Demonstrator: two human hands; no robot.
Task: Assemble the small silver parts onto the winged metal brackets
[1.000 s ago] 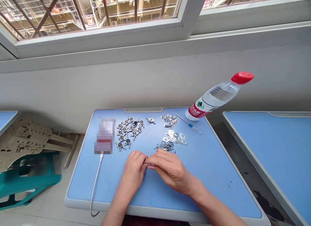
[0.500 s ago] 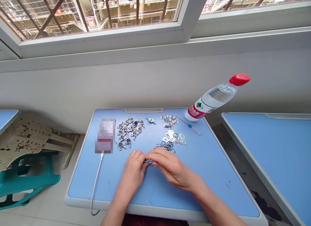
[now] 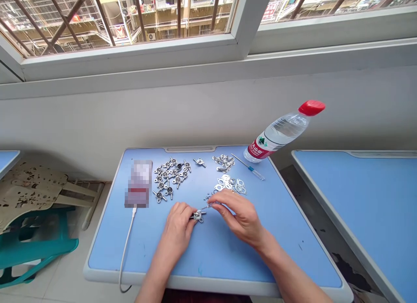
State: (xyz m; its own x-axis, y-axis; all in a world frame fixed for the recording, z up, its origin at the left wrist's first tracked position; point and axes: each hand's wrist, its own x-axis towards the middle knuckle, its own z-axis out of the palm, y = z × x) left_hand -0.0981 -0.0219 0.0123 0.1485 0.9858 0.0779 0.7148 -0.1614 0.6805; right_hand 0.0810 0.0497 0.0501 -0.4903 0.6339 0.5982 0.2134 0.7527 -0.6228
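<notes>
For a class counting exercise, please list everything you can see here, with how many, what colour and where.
desk: one, pale blue, under the hands
second desk: one, pale blue, right
cross-shaped metal pieces: about twenty, silver, on the desk, left of centre
ring pulls: many, silver, on the desk, right of centre
screwdriver: one, blue and clear, near the desk's far edge
water bottle: one, clear with red cap, tilted at the far right corner
blurred oblong item: one, colour hidden, desk left
cable: one, white, running from that item
stool: one, teal, floor left
left hand: one, holding a cross-shaped metal piece
right hand: one, fingertips just beyond that piece
</notes>
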